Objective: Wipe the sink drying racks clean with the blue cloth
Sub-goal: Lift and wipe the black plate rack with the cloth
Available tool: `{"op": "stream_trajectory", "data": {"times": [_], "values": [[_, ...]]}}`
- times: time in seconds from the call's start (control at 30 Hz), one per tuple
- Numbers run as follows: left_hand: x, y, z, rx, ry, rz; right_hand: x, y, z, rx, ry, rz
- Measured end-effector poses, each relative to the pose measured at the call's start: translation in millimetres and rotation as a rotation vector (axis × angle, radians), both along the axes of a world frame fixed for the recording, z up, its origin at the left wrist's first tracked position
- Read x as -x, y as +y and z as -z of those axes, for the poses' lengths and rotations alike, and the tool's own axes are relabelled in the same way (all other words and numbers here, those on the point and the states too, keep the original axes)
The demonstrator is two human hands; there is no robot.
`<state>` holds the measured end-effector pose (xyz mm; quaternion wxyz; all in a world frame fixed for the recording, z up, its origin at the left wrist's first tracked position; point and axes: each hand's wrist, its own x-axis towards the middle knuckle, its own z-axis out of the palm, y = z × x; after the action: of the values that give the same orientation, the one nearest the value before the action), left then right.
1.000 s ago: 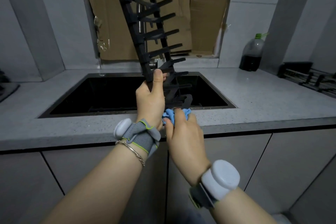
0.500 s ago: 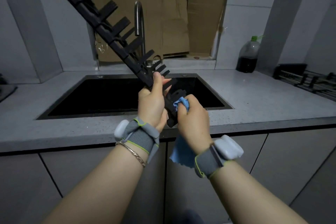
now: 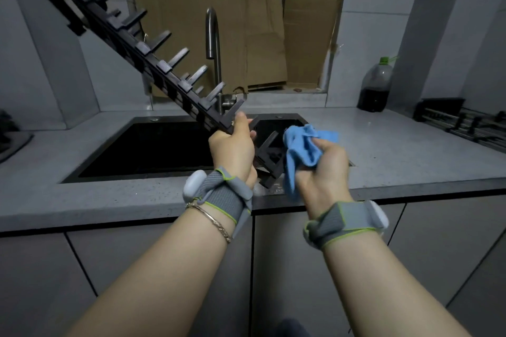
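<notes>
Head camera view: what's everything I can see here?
drying rack: one, black, tilted up-left over the sink
blue cloth: one, blue, bunched
sink: one, black, set in the counter
faucet: one, dark metal, behind the sink
counter: one, speckled grey, around the sink
cardboard: several sheets, brown, over the window
bottle: one, clear with dark liquid and a green cap, counter back right
other rack: one, dark, counter far right
wristbands: two, grey, one per wrist
left hand: grips the drying rack's lower end
right hand: holds the blue cloth
</notes>
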<state>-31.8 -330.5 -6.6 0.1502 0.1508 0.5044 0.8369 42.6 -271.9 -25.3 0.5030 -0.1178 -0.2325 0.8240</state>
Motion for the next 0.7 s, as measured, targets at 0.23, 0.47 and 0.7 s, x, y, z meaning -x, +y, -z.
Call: {"op": "stream_trajectory", "data": {"times": [0.23, 0.47, 0.7], "values": [[-4, 3, -2, 0.005, 0.06, -0.035, 8, -26, 41, -0.862, -0.737, 0.252], [-16, 2, 0, 0.078, 0.156, 0.147, 14, 2, 35, -0.835, -0.981, 0.288], [-14, 7, -11, 0.049, 0.06, 0.061, -5, 9, 23, -0.333, -0.582, 0.381]]}}
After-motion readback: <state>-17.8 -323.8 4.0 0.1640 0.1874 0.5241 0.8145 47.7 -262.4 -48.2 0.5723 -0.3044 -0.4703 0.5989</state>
